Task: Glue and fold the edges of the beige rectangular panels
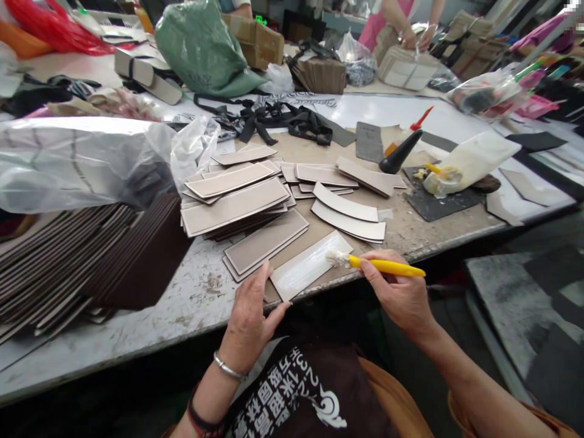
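A pale rectangular panel (303, 271), streaked with wet white glue, lies at the table's front edge. My left hand (250, 316) steadies its left end, thumb and fingers apart at the near and far corners. In my right hand (399, 295) is a yellow-handled brush (387, 266), its white-caked bristles touching the panel's right part. Just beyond the panel rest two curved cream strips (351, 222). To the left are stacked beige rectangular pieces (267, 240), with a taller pile of similar pieces (237, 207) behind them.
Many dark-edged sheets (137, 255) stand in a stack at the left under clear plastic (82, 161). A glue-smeared white container (474, 161) sits on a dark board (438, 204) at right, near a black cone-shaped bottle (401, 152). A co-worker's hands (417, 38) handle a bundle at the back.
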Tool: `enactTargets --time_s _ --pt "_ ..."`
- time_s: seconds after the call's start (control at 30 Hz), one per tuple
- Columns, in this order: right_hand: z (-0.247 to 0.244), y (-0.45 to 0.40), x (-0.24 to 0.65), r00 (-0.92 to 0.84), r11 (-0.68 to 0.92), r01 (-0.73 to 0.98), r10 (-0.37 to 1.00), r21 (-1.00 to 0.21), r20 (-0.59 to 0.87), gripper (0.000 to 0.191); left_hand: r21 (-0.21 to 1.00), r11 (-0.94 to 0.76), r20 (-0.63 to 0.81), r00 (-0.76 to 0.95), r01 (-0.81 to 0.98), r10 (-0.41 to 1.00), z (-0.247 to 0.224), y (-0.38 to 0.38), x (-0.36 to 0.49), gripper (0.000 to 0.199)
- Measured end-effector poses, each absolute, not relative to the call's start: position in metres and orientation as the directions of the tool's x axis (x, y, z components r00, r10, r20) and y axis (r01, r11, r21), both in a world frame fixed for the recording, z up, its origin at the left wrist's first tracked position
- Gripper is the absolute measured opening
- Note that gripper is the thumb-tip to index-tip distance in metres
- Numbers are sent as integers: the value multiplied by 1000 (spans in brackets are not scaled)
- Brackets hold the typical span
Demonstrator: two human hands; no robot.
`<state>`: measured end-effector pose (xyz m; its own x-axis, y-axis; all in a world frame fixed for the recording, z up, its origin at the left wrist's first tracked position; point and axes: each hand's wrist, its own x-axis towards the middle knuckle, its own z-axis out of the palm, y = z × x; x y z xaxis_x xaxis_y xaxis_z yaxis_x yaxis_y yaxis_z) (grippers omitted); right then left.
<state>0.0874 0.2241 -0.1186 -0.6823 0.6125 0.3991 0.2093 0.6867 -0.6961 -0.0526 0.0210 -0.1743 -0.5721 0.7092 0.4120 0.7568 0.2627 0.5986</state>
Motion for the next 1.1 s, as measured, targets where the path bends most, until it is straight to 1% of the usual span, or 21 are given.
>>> enactTargets --time_s 0.13,0.23,0.3,0.47,0.53,0.6,0.67,0.73,0.77,0.8,0.87,0.9,0.97,1.03,1.1 --pt "-113 239 92 -673 767 209 563 -606 481 9 582 271 417 -567 767 710 -175 21 -53 70" --pt "-111 237 90 -688 797 170 517 -580 509 8 572 265 432 -560 776 707 -175 21 -52 70" --pt "-111 230 89 -706 784 139 507 -606 494 8 563 266 437 -556 782 707 -174 22 -52 69" --pt "-106 210 80 -787 618 27 498 -786 364 8 525 288 439 -545 801 715 -178 21 -54 65" --pt "-93 212 76 -798 579 -7 488 -815 354 9 492 293 444 -526 820 726 -182 20 -59 65" --pt "-73 225 73 -779 595 -20 495 -804 385 10 449 284 451 -490 847 746 -187 18 -65 63" --pt "-49 249 73 -737 645 16 524 -764 427 14 409 274 437 -451 870 779 -190 16 -71 62" --pt "-28 284 72 -680 698 113 574 -707 457 19 383 274 420 -431 882 799 -189 15 -74 61" --pt "-21 305 70 -643 723 154 591 -674 487 22 383 279 413 -433 881 801 -187 15 -74 60" --pt "-18 327 66 -641 762 207 579 -613 504 24 392 284 407 -442 875 799 -184 16 -73 60" --pt "-25 374 54 -680 800 368 579 -473 451 24 423 302 389 -472 854 791 -178 18 -70 61" --pt "-34 396 46 -699 793 458 600 -401 388 24 441 312 377 -489 842 787 -175 19 -68 61" --pt "-57 432 28 -733 762 606 646 -229 211 25 462 321 367 -508 827 779 -171 22 -66 61" --pt "-79 456 12 -758 765 616 641 -190 124 27 463 325 373 -514 824 772 -169 24 -64 60" --pt "-94 470 1 -786 784 586 611 -205 94 35 455 333 374 -517 826 770 -169 24 -64 59"
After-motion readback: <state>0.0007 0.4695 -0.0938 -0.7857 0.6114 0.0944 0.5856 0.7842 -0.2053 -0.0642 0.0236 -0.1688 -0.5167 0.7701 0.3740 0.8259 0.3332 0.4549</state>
